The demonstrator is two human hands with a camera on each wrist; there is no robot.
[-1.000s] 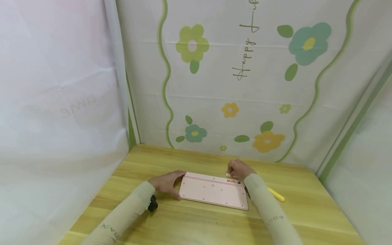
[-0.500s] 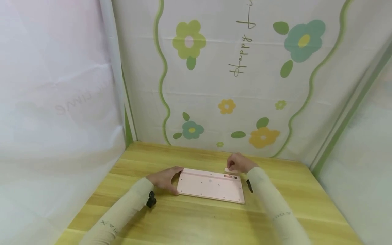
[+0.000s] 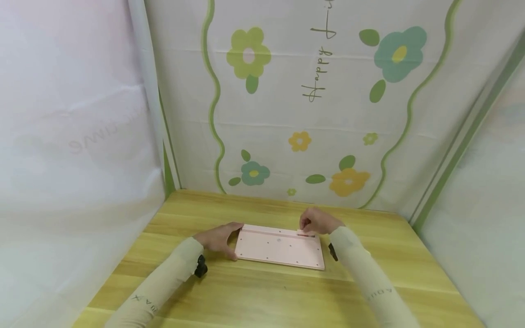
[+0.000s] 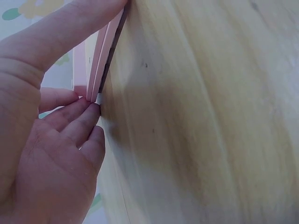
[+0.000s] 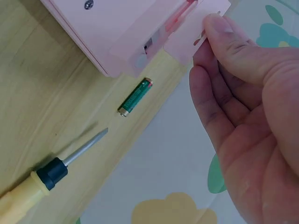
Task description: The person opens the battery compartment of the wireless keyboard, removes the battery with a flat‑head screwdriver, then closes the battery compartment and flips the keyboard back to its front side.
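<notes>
A pink keyboard point(image 3: 258, 248) lies face down, its screw-dotted underside showing. My left hand point(image 3: 217, 239) grips its left end, with the thumb at the near edge and the fingertips point(image 4: 84, 107) at the far corner in the left wrist view. My right hand point(image 3: 321, 221) pinches a thin pink battery cover point(image 5: 187, 39) between thumb and fingers. The cover is close over the battery compartment point(image 5: 152, 44) at the keyboard's far right corner and partly overlaps it. Something red shows inside the compartment.
A green AA-type battery point(image 5: 135, 96) lies on the wooden table point(image 3: 246, 296) beside the keyboard's corner. Near it is a screwdriver point(image 5: 51, 172) with a yellow handle, mostly behind my right forearm in the head view. Floral cloth point(image 3: 279, 109) hangs behind the table.
My right hand has brought the battery cover from beyond the far edge onto the compartment. The left hand keeps its grip on the keyboard. The head view has shifted slightly.
</notes>
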